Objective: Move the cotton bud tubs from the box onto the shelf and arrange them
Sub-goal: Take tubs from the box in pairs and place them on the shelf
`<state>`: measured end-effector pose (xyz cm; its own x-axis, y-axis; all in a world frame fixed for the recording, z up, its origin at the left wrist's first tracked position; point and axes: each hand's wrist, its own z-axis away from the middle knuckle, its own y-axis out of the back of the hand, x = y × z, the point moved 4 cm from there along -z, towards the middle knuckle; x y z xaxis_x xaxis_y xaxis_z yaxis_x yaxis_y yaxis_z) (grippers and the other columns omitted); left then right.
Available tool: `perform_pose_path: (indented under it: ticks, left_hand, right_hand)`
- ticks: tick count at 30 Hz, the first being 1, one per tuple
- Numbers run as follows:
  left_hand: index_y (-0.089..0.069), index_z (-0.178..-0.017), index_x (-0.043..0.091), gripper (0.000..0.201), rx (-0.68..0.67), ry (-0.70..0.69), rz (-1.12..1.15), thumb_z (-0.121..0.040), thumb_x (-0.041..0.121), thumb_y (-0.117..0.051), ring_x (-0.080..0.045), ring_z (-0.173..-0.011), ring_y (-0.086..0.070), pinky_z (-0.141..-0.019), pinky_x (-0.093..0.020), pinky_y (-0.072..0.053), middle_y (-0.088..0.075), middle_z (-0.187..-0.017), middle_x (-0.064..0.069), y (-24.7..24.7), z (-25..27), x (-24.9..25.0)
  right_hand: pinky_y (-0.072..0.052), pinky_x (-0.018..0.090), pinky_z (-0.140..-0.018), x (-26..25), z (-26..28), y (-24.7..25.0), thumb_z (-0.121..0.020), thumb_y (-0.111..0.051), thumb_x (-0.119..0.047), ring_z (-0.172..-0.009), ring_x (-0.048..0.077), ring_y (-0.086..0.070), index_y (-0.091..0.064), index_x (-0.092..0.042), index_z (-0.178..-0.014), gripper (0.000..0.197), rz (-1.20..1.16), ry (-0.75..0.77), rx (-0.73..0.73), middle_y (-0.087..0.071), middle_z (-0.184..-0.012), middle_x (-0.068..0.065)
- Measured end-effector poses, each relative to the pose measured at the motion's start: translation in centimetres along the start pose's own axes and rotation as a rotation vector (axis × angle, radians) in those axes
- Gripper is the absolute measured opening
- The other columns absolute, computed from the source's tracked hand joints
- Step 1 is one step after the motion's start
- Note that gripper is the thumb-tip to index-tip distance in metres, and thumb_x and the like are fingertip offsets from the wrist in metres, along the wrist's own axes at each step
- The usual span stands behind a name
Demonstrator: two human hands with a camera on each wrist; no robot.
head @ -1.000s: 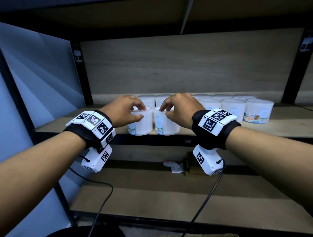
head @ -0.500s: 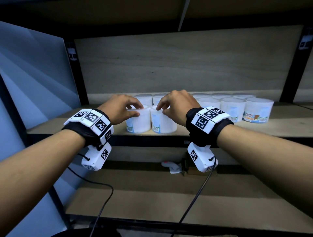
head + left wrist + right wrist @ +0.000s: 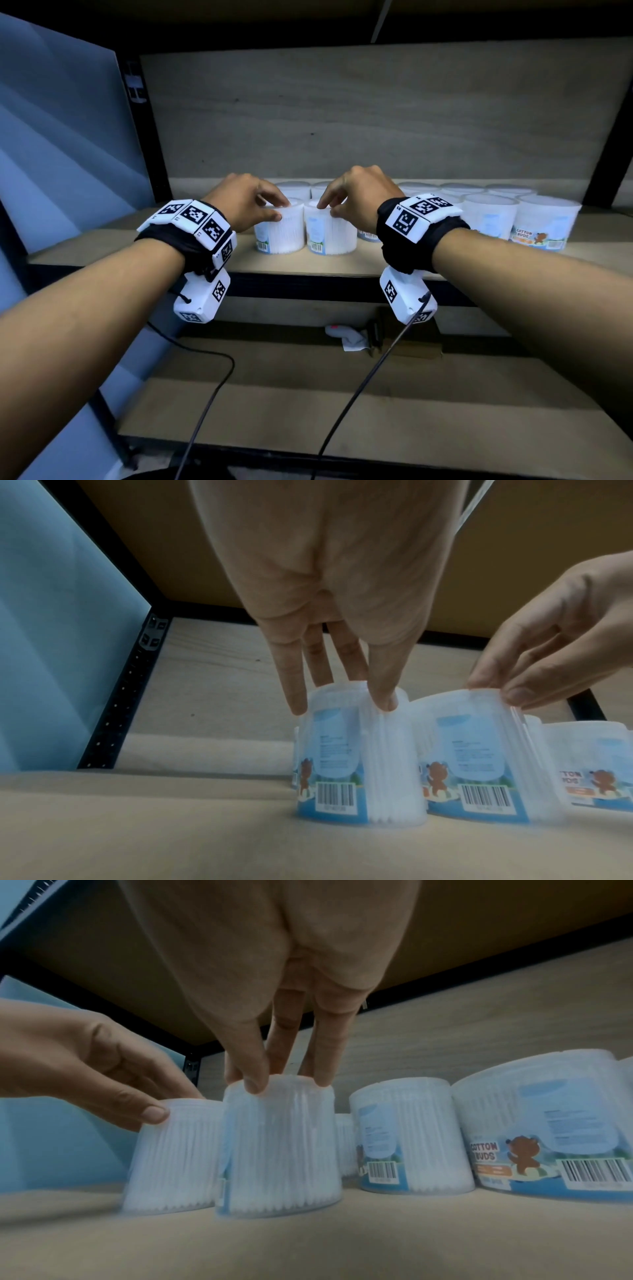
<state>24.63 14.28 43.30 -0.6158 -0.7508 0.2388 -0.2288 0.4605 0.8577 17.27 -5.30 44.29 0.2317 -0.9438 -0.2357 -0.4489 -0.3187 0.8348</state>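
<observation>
Left hand [image 3: 245, 200] grips the lid rim of one tub [image 3: 280, 230], right hand [image 3: 356, 195] grips the adjacent tub [image 3: 330, 233]; both tubs stand upright, touching, on the shelf [image 3: 137, 246].

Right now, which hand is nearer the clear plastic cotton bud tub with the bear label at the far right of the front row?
Right hand: several tubs left of that tub. Left hand is farther left.

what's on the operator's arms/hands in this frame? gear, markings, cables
Bare forearms, no sleeves or gloves. The left hand and right hand each have a black wrist wrap topped with white fiducial-tag tiles. A white tagged camera pod hangs under each wrist, trailing a black cable.
</observation>
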Motion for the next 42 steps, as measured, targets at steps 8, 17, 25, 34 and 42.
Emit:
perform_pose_path:
  ticks: [8,17,25,34,42]
  left_hand:
    - [-0.077,-0.103,0.031,0.027,0.011,0.052,-0.002,-0.078,0.023,-0.082,-0.006,-0.090,-0.067,-0.084,-0.018,-0.043,-0.074,-0.098,0.012,-0.7,-2.1,-0.9]
    - [-0.077,-0.104,0.030,0.026,0.017,0.032,0.000,-0.079,0.022,-0.080,-0.006,-0.092,-0.067,-0.087,-0.017,-0.043,-0.075,-0.099,0.011,-1.3,-3.4,-1.2]
    - [-0.076,-0.105,0.030,0.027,0.016,0.036,0.006,-0.080,0.022,-0.080,-0.008,-0.096,-0.067,-0.092,-0.022,-0.048,-0.075,-0.102,0.009,-1.8,-4.2,-1.3]
    - [-0.071,-0.119,0.026,0.037,-0.036,0.008,-0.058,-0.083,0.019,-0.076,-0.010,-0.108,-0.064,-0.090,-0.016,-0.037,-0.070,-0.119,0.010,-2.2,-3.9,-1.0]
    - [-0.059,-0.131,0.024,0.045,-0.063,-0.015,-0.161,-0.088,0.030,-0.068,-0.018,-0.129,-0.049,-0.105,-0.025,-0.033,-0.057,-0.139,0.002,-1.6,-1.8,1.6]
  right_hand:
    - [-0.044,0.018,-0.074,1.1,-2.1,-0.8,-0.084,-0.072,-0.010,-0.084,0.007,-0.059,-0.079,-0.031,-0.097,0.025,0.002,0.002,-0.009,-0.066,-0.083,-0.011]
    - [-0.051,0.022,-0.083,1.9,-3.5,-1.3,-0.084,-0.072,-0.008,-0.093,0.011,-0.064,-0.079,-0.030,-0.096,0.027,0.000,0.003,-0.020,-0.066,-0.083,-0.011]
    - [-0.053,0.029,-0.092,2.5,-4.4,-1.8,-0.083,-0.067,-0.003,-0.100,0.016,-0.066,-0.079,-0.031,-0.094,0.032,0.009,-0.016,-0.004,-0.073,-0.092,-0.008]
    - [-0.052,0.031,-0.094,2.5,-4.2,-1.6,-0.085,-0.061,0.000,-0.103,0.021,-0.067,-0.079,-0.029,-0.100,0.037,0.054,0.034,-0.027,-0.075,-0.103,-0.003]
    - [-0.050,0.024,-0.091,4.5,-1.1,0.6,-0.086,-0.071,-0.012,-0.097,0.017,-0.067,-0.074,-0.026,-0.108,0.026,-0.010,0.027,-0.013,-0.073,-0.102,-0.002]
